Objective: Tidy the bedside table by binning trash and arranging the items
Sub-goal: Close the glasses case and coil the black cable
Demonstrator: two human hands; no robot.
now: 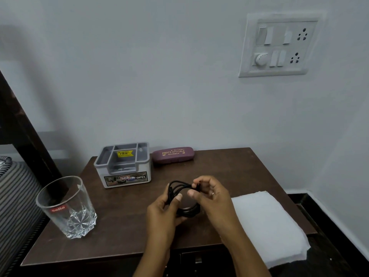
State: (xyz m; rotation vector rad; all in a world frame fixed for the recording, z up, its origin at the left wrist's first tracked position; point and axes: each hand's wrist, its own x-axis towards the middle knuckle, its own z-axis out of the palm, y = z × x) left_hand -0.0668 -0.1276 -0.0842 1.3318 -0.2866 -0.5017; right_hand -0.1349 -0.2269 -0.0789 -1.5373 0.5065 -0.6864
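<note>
Above the middle of the dark wooden bedside table [127, 232], both hands hold a coiled black cable [182, 198]. My left hand [161, 212] grips the coil's left side, thumb across the loops. My right hand [209, 193] pinches the cable's end at the top right of the coil. A grey plastic organiser box [123, 166] with several compartments stands at the back of the table. Beside it on the right lies a purple spectacle case [173, 154]. A clear drinking glass [66, 206] stands upright near the table's left edge.
A folded white cloth [267, 224] lies on the table's right side and hangs over its edge. A striped bed and dark bedpost [24, 136] are at the left. A white switchboard [279, 45] is on the wall above. A drawer handle [197, 259] shows below the table's front edge.
</note>
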